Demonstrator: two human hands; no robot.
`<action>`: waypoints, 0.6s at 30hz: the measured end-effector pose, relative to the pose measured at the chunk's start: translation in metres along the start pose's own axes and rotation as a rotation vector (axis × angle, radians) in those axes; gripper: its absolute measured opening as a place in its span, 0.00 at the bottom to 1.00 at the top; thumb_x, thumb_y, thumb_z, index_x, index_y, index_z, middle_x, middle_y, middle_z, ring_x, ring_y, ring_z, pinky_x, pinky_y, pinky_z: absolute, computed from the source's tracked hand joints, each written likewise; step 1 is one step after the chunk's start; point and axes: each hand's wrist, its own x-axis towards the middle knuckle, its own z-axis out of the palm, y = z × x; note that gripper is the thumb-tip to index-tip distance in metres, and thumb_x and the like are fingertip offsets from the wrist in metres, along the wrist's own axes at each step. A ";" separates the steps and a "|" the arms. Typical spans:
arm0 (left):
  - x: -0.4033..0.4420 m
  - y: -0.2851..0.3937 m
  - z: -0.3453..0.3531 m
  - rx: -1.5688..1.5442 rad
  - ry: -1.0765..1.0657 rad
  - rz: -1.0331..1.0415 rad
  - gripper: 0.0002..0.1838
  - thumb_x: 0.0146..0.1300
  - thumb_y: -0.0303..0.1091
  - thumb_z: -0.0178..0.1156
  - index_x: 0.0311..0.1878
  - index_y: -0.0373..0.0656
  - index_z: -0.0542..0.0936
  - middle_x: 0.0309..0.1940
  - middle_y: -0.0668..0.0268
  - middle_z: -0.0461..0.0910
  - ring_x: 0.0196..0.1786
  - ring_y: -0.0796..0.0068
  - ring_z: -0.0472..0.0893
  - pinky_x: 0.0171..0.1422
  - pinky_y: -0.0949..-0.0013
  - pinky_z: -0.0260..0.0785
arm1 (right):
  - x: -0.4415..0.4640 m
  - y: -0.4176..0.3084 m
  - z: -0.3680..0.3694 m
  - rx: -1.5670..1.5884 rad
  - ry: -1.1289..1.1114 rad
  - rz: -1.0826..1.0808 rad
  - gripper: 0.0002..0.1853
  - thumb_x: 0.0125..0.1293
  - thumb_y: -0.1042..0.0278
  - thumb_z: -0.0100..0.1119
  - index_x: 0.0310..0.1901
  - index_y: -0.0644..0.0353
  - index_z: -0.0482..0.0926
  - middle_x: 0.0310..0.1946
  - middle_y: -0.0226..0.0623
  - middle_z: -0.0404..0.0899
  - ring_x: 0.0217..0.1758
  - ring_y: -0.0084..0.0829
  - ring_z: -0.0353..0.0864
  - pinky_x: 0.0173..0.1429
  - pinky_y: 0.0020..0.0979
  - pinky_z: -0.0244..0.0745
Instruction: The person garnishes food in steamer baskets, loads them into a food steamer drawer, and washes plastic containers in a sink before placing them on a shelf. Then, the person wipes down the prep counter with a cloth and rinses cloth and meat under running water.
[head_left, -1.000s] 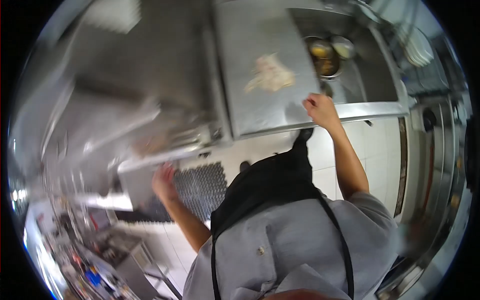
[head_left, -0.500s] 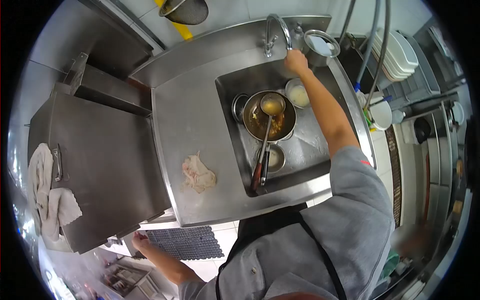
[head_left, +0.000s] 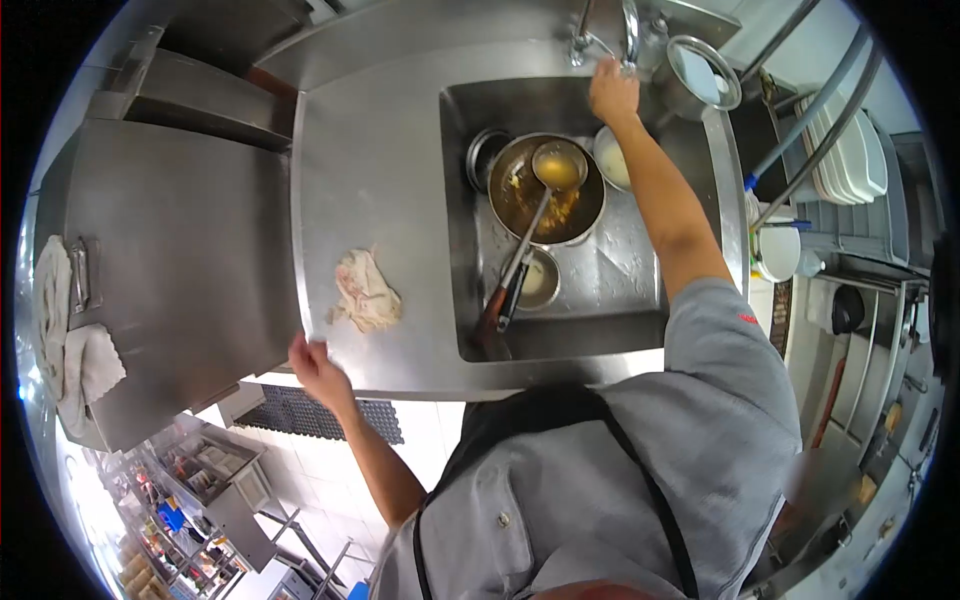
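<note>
My right hand (head_left: 613, 92) is at the metal tap (head_left: 631, 30) behind the sink, its fingers closed by the lever and spout end. My left hand (head_left: 320, 370) hangs empty by the counter's front left corner, fingers loosely curled and thumb apart. Near it a crumpled, stained cloth (head_left: 365, 290) lies on the steel counter. In the sink (head_left: 610, 335) stands a pot (head_left: 510, 215) with brownish liquid and food bits. A ladle (head_left: 558, 166) of yellowish liquid rests across the pot, beside another dark handle (head_left: 512, 296). Two small bowls, one by the pot's right side (head_left: 612, 160) and one in front (head_left: 541, 280), hold pale liquid.
A round metal container (head_left: 690, 95) with a pale block inside stands at the sink's back right corner. Hoses (head_left: 815, 110) hang on the right, before stacked white trays (head_left: 845, 155). A steel cabinet (head_left: 180, 260) with towels (head_left: 90, 365) flanks the counter on the left.
My right hand has shifted from the top of the spout to beside its end and the lever. My left hand has risen to the counter corner. The view has tilted and moved closer.
</note>
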 end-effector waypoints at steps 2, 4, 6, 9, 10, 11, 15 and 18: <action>0.008 0.041 0.047 -0.064 -0.195 0.060 0.14 0.66 0.28 0.57 0.53 0.36 0.77 0.32 0.65 0.79 0.35 0.77 0.76 0.42 0.74 0.70 | -0.024 -0.011 -0.030 0.270 -0.007 0.072 0.20 0.64 0.60 0.51 0.52 0.63 0.77 0.46 0.45 0.81 0.61 0.49 0.70 0.55 0.53 0.71; 0.010 0.073 0.102 -0.078 -0.365 0.175 0.12 0.64 0.28 0.59 0.49 0.35 0.80 0.33 0.61 0.81 0.34 0.76 0.77 0.41 0.73 0.70 | -0.026 -0.007 -0.039 0.566 -0.359 0.066 0.18 0.62 0.66 0.52 0.51 0.67 0.76 0.43 0.46 0.81 0.49 0.44 0.77 0.48 0.45 0.77; 0.008 0.106 0.158 -0.116 -0.553 0.336 0.10 0.63 0.29 0.60 0.45 0.35 0.81 0.33 0.59 0.81 0.35 0.75 0.78 0.41 0.72 0.71 | -0.032 -0.005 -0.045 0.865 -0.729 0.059 0.17 0.61 0.72 0.53 0.50 0.70 0.75 0.39 0.46 0.81 0.38 0.38 0.84 0.41 0.37 0.83; -0.002 0.138 0.254 -0.106 -0.768 0.540 0.10 0.64 0.30 0.59 0.47 0.38 0.81 0.35 0.62 0.83 0.36 0.75 0.80 0.43 0.72 0.71 | -0.036 0.006 -0.074 1.457 -0.855 0.375 0.11 0.61 0.76 0.50 0.42 0.70 0.78 0.32 0.45 0.81 0.34 0.34 0.83 0.36 0.33 0.83; -0.009 0.150 0.283 -0.073 -0.811 0.580 0.11 0.64 0.30 0.59 0.48 0.39 0.81 0.38 0.61 0.82 0.38 0.74 0.81 0.44 0.71 0.72 | -0.035 0.007 -0.090 1.413 -0.745 0.350 0.10 0.60 0.77 0.51 0.41 0.71 0.78 0.31 0.44 0.81 0.32 0.33 0.82 0.36 0.32 0.83; -0.018 0.165 0.307 -0.090 -0.918 0.502 0.12 0.65 0.31 0.58 0.50 0.38 0.81 0.40 0.60 0.82 0.40 0.71 0.82 0.44 0.71 0.73 | -0.037 0.008 -0.100 1.365 -0.637 0.323 0.10 0.60 0.77 0.53 0.41 0.71 0.78 0.31 0.42 0.80 0.31 0.32 0.82 0.36 0.31 0.83; -0.040 0.197 0.413 -0.648 -1.239 -0.634 0.15 0.67 0.29 0.54 0.57 0.42 0.74 0.46 0.61 0.81 0.43 0.68 0.82 0.46 0.68 0.78 | -0.034 0.014 -0.124 1.635 -0.520 0.177 0.07 0.61 0.80 0.55 0.40 0.70 0.78 0.31 0.37 0.80 0.29 0.26 0.80 0.31 0.24 0.77; -0.055 0.234 0.428 -1.436 -1.344 -0.554 0.12 0.70 0.31 0.51 0.54 0.44 0.74 0.44 0.62 0.81 0.41 0.70 0.82 0.45 0.69 0.78 | -0.037 0.014 -0.153 1.761 -0.539 0.232 0.06 0.62 0.81 0.54 0.40 0.70 0.78 0.29 0.37 0.80 0.26 0.24 0.78 0.29 0.22 0.73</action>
